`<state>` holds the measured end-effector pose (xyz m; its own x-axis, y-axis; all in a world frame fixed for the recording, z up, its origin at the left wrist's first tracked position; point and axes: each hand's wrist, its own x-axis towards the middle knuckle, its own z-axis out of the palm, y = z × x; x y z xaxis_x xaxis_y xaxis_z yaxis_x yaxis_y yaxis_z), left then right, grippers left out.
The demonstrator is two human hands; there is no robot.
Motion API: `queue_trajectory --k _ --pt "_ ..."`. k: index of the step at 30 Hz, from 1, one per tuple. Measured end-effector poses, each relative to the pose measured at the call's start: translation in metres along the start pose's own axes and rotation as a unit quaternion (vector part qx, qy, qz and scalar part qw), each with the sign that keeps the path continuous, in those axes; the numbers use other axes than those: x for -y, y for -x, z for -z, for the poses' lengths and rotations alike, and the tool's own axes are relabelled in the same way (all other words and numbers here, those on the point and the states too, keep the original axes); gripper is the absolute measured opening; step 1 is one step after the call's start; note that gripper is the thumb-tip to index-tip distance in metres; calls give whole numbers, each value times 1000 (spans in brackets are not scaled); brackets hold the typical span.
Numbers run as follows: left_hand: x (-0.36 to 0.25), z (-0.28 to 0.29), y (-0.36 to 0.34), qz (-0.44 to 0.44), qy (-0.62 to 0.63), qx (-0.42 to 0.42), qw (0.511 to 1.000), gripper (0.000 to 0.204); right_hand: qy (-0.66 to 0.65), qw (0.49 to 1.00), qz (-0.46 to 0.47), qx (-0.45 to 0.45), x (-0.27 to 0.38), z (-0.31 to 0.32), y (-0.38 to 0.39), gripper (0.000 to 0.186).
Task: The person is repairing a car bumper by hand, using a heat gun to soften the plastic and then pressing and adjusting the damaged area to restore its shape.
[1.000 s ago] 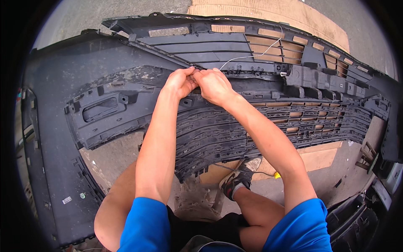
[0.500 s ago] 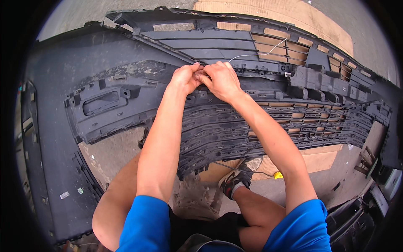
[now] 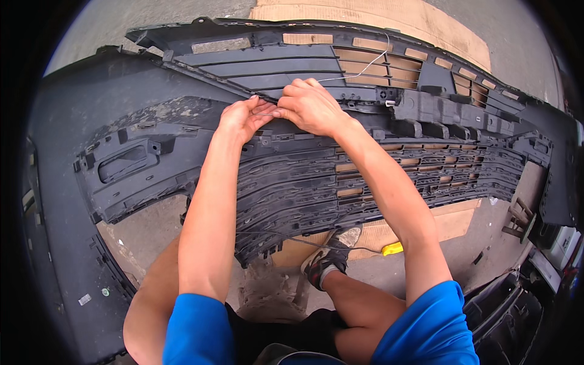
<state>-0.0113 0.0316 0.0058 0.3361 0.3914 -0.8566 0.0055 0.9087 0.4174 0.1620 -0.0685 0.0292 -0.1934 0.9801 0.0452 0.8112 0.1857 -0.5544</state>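
Both of my hands are close together over a black plastic car bumper (image 3: 55,201) with grille openings. My left hand (image 3: 242,119) pinches a short stretch of thin wire between thumb and fingers. My right hand (image 3: 311,108) has its fingers curled round the same thin wire (image 3: 364,68), which trails pale and loose from behind that hand to the far edge of the upper grille (image 3: 255,66). A short piece of wire shows between the two hands. Below them lies the slatted lower grille (image 3: 292,176); the wire's end is hidden by my fingers.
Flattened cardboard (image 3: 426,24) lies under the bumper. A yellow-handled tool (image 3: 393,249) on a dark cord rests near my shoe (image 3: 328,258). A small wooden stool (image 3: 519,220) stands at the right, with dark plastic parts (image 3: 508,316) at lower right.
The view has shifted, so the bumper sits further left. My hands have moved slightly apart, and wire now shows between them.
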Motion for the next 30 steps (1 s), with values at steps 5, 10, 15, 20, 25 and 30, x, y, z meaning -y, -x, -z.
queue_trajectory --k 5,10,15,20,25,30 --pt "2 1 -3 -9 13 -6 1000 24 -35 997 -4 65 0 4 -6 30" --pt "2 6 -7 -6 -8 -3 1000 26 -61 992 -23 109 6 7 -9 30" --pt "0 2 -3 -2 11 -7 1000 23 -80 993 -4 88 4 14 -5 34" --pt "-1 -2 -1 -5 17 -11 1000 25 -95 989 -12 115 5 28 -6 38" --pt "0 5 -4 -5 24 2 1000 24 -18 996 51 73 17 26 -4 37" --pt "-1 2 -2 -3 15 -2 1000 22 78 995 61 11 22 14 5 38"
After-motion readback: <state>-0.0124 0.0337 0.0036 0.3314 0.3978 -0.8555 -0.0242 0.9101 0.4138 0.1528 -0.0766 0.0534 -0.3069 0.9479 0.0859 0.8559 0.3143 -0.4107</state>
